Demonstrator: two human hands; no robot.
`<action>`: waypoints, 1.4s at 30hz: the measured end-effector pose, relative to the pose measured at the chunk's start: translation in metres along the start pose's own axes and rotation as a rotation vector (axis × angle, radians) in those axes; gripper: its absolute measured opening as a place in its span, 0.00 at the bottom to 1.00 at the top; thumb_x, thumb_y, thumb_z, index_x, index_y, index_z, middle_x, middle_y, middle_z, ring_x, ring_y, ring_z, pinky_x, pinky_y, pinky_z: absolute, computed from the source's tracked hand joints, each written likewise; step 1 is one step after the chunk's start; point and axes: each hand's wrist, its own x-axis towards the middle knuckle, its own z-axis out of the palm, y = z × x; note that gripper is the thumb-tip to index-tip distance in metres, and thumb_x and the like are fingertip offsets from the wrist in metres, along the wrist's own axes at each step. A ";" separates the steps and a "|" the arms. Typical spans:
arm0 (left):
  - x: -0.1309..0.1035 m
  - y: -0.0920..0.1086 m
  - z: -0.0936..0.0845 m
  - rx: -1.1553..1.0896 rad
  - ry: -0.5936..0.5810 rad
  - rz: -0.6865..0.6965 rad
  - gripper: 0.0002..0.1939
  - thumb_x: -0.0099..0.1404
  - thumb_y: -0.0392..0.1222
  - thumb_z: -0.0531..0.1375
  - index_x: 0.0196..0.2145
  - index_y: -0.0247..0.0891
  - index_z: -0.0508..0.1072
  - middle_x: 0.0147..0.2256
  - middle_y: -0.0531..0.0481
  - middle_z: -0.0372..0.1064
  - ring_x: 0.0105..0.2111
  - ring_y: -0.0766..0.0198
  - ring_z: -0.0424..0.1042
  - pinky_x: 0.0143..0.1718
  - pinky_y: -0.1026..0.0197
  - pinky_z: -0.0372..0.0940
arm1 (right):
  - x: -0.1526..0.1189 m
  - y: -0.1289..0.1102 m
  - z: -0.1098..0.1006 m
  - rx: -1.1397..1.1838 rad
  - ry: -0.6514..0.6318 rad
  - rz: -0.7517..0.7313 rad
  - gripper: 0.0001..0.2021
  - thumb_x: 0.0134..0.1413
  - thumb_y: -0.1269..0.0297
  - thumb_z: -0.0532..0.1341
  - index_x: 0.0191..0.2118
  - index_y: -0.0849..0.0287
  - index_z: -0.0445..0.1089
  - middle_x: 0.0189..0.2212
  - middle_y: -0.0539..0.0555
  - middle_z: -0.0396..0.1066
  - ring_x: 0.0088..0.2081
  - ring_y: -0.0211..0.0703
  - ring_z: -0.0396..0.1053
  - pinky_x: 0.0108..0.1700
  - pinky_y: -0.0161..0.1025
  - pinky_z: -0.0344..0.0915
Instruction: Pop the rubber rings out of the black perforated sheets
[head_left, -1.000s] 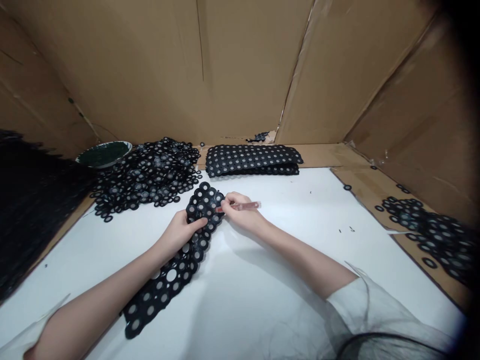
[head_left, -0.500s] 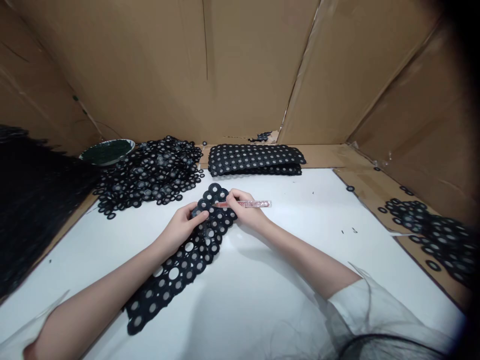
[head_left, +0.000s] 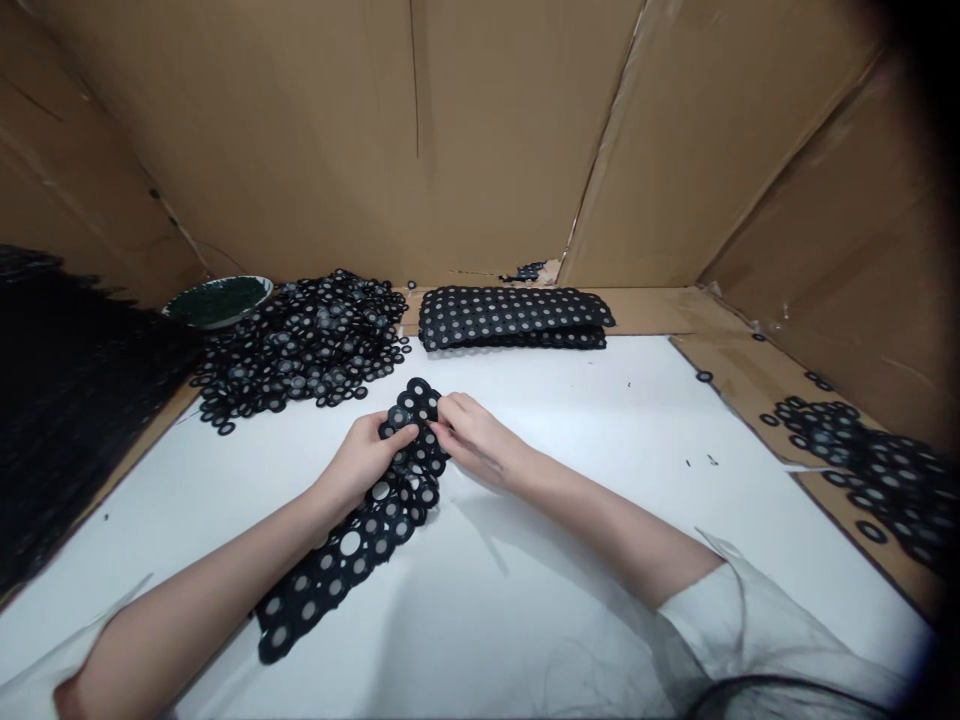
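Observation:
A long strip of joined black rings with pale round centres (head_left: 322, 575) lies slantwise on the white table, its upper end raised between my hands. My left hand (head_left: 365, 455) grips the strip's left edge, thumb on top and fingers underneath. My right hand (head_left: 476, 435) is closed at the right edge near the upper end, fingertips against the rings. In it is a slim pen-shaped tool, mostly hidden by the fingers; only a bit of red shows at the fingertips, and a thin shadow falls below the hand.
Loose black rings (head_left: 300, 345) are heaped at the back left beside a bowl (head_left: 217, 302) of dark green contents. A folded ring mat (head_left: 517, 312) lies at the back. More rings (head_left: 862, 455) sit on cardboard at right. Cardboard walls (head_left: 510, 140) enclose the white table (head_left: 600, 420).
My right hand has turned and shifted slightly left and down, so the tool's red-printed handle no longer shows plainly. The strip's upper end has tipped left and lower. My left hand keeps its grip.

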 end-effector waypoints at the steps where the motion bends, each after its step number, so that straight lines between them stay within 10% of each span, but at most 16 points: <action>1: -0.002 0.001 0.002 0.015 0.011 -0.004 0.15 0.52 0.49 0.58 0.32 0.34 0.70 0.31 0.48 0.73 0.31 0.59 0.70 0.34 0.59 0.62 | 0.000 -0.002 0.002 -0.055 0.005 0.008 0.06 0.55 0.68 0.46 0.27 0.58 0.51 0.29 0.53 0.58 0.32 0.39 0.57 0.34 0.37 0.57; 15: 0.001 -0.006 0.003 0.057 0.065 0.131 0.16 0.54 0.53 0.55 0.32 0.36 0.68 0.29 0.51 0.70 0.31 0.61 0.68 0.34 0.62 0.60 | 0.010 0.018 -0.007 0.558 0.102 0.392 0.14 0.53 0.57 0.49 0.22 0.59 0.55 0.21 0.47 0.59 0.28 0.36 0.61 0.30 0.33 0.53; 31: -0.006 -0.002 0.008 0.133 0.106 0.073 0.15 0.52 0.52 0.56 0.24 0.35 0.67 0.21 0.53 0.64 0.24 0.65 0.62 0.26 0.64 0.55 | 0.002 -0.003 0.009 -0.057 0.060 0.198 0.08 0.53 0.64 0.49 0.25 0.58 0.57 0.30 0.52 0.62 0.37 0.41 0.59 0.40 0.40 0.52; 42: -0.005 0.002 0.003 0.015 0.048 -0.015 0.17 0.50 0.54 0.57 0.26 0.35 0.66 0.26 0.50 0.67 0.28 0.63 0.65 0.30 0.62 0.58 | 0.009 0.020 -0.009 0.590 0.102 0.471 0.14 0.51 0.58 0.51 0.20 0.59 0.57 0.20 0.48 0.62 0.26 0.36 0.60 0.29 0.33 0.54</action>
